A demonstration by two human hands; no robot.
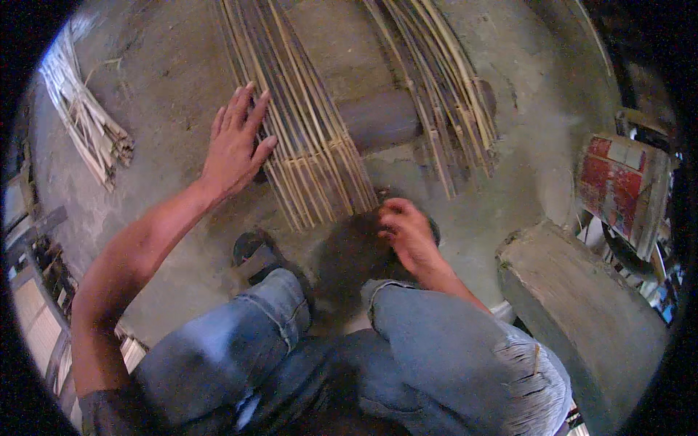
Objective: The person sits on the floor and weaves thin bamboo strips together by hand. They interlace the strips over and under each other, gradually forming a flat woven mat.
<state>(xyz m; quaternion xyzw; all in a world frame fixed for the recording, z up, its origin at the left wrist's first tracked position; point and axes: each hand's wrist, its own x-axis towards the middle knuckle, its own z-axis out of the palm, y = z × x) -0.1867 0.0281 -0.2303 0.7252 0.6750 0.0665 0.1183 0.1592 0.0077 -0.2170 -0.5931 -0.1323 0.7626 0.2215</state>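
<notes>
A row of thin bamboo sticks (313, 156) lies side by side in front of me, tied across near the closer ends. My left hand (240, 134) rests at the left edge of this row, its fingers stretched out and a little spread. Close to the right near corner of the row is my right hand (408, 234), with its fingers curled. Whether anything small sits in those curled fingers is hidden. A second set of loose bamboo sticks (443, 94) lies farther right. Under both sets runs a dark round log (378, 120).
A bundle of pale split sticks (87, 116) lies at the far left. On the right stand a grey block (582, 312) and a worn red and white container (618, 182). My sandalled foot (258, 256) is on the concrete floor (174, 65), just short of the sticks.
</notes>
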